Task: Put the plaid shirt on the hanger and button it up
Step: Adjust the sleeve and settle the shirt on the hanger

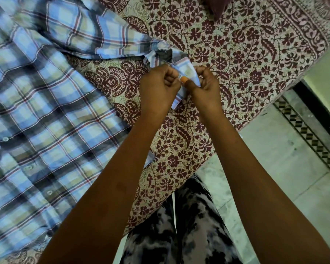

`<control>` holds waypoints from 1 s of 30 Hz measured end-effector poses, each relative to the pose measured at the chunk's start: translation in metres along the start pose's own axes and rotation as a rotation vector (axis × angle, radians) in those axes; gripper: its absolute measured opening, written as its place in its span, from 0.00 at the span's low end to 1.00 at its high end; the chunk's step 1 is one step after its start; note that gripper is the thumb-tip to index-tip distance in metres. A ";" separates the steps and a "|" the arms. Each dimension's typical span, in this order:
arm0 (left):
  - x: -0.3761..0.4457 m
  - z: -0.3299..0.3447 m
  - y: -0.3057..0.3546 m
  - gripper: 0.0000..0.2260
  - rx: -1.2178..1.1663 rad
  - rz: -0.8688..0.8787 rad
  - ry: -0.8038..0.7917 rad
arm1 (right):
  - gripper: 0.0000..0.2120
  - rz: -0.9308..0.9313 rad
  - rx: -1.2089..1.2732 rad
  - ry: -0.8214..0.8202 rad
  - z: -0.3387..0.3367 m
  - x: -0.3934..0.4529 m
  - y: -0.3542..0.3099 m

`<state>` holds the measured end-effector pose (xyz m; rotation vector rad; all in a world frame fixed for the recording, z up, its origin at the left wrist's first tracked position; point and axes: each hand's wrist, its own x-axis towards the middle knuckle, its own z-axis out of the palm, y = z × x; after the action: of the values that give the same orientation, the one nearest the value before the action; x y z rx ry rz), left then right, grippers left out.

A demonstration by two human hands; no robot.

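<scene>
**Both hands on sleeve cuff**

Left hand [159, 86] and right hand [204, 86] each pinch the cuff [186, 72] of the shirt [46, 115], fingers curled; the cuff is held between both grips. Shirt body lies flat on the bedsheet [236, 44], left of the grips, front buttoned. Sleeve [95, 33] runs up-left from the grips. Hanger not visible.

One head-worn camera looks steeply down, close over the bed's patterned sheet [236, 44]; forearms rise from the frame's bottom edge, and floor tiles [286, 168] fill the lower right.
</scene>
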<state>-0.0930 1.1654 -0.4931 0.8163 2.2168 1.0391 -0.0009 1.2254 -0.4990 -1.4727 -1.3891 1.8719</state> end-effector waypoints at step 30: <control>0.012 -0.011 0.004 0.04 -0.907 -0.813 -0.360 | 0.09 -0.460 -0.614 0.059 -0.009 0.007 0.004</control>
<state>-0.1070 1.1711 -0.4866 -0.2763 1.3004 1.1535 0.0056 1.2333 -0.5058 -1.2729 -2.1719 1.1608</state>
